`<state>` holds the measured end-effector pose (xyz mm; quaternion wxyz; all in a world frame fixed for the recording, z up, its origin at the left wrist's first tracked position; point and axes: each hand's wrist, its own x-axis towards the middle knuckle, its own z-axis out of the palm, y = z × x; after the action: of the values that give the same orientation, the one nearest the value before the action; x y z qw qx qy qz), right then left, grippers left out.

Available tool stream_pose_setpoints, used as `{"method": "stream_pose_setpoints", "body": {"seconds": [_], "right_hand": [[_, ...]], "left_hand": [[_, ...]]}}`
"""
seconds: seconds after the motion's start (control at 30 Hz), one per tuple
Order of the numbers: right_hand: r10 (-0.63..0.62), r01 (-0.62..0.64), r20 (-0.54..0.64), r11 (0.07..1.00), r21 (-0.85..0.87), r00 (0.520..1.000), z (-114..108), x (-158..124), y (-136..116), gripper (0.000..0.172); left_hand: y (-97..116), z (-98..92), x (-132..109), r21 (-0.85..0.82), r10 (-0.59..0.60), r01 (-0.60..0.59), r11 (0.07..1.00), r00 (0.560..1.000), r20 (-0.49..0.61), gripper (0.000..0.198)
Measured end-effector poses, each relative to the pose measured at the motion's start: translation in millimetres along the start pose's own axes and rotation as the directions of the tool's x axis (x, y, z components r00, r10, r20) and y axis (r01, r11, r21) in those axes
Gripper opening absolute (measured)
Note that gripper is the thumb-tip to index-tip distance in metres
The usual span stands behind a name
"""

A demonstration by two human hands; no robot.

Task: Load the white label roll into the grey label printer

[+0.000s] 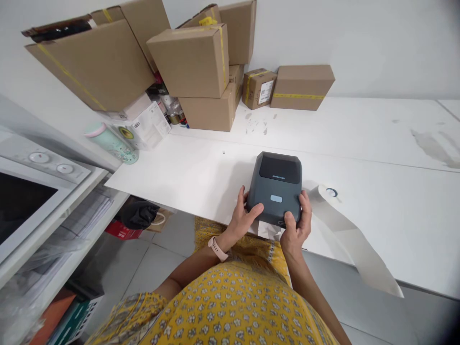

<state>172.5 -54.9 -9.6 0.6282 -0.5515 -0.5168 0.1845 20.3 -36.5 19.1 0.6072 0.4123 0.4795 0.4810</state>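
A dark grey boxy device [275,191] with a black top panel and a light blue button is at the front edge of the white table. My left hand [243,215] holds its left side, thumb on the near top corner. My right hand [297,224] grips the right side, thumb on the near edge. Some crumpled white paper [269,230] shows beneath the device's near end, between my hands. Right of my right hand, a long white paper strip [354,239] curls from a roll and hangs over the table edge.
Cardboard boxes [190,62] are stacked at the back left, and two smaller ones [302,86] stand along the wall. A mint green bottle [114,143] and a white box [149,124] are on the left. A microwave [32,177] sits on a shelf at far left.
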Motion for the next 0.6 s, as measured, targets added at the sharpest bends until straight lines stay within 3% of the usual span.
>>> {"method": "stream_pose_setpoints", "body": {"seconds": [0.1, 0.2, 0.33, 0.4, 0.43, 0.53, 0.6], "right_hand": [[-0.059, 0.06, 0.019, 0.996, -0.064, 0.998, -1.3, 1.3, -3.1, 0.049], [-0.196, 0.205, 0.069, 0.964, -0.172, 0.978, -3.8, 4.6, -4.5, 0.041], [-0.323, 0.348, 0.15, 0.917, -0.195, 0.934, -7.4, 11.0, -4.1, 0.041], [-0.335, 0.365, 0.179, 0.913, -0.181, 0.925, -8.7, 13.4, -3.2, 0.04], [-0.339, 0.371, 0.186, 0.912, -0.176, 0.922, -9.1, 14.2, -2.6, 0.04], [-0.356, 0.384, 0.176, 0.907, -0.17, 0.918, -9.5, 15.0, -0.7, 0.039], [-0.357, 0.385, 0.176, 0.907, -0.171, 0.917, -9.3, 14.8, 0.3, 0.039]], "left_hand": [[1.7, -2.1, -0.3, 0.023, -0.009, 0.008, 1.0, 1.0, 0.023, 0.107], [-1.6, -9.6, -12.6, 0.054, -0.015, 0.014, 0.998, 1.0, 0.016, 0.101], [-12.0, -23.3, -42.1, 0.19, -0.024, 0.046, 0.981, 0.993, -0.115, 0.06], [-12.6, -25.0, -51.1, 0.202, -0.163, 0.152, 0.968, 0.986, 0.037, 0.051], [-11.2, -23.4, -52.5, 0.188, -0.249, 0.218, 0.958, 0.956, 0.156, 0.053], [-5.7, -9.9, -45.3, 0.103, -0.407, 0.406, 0.908, 0.796, 0.449, 0.059], [-5.2, 2.5, -36.0, 0.06, -0.421, 0.459, 0.886, 0.746, 0.517, 0.059]]}}
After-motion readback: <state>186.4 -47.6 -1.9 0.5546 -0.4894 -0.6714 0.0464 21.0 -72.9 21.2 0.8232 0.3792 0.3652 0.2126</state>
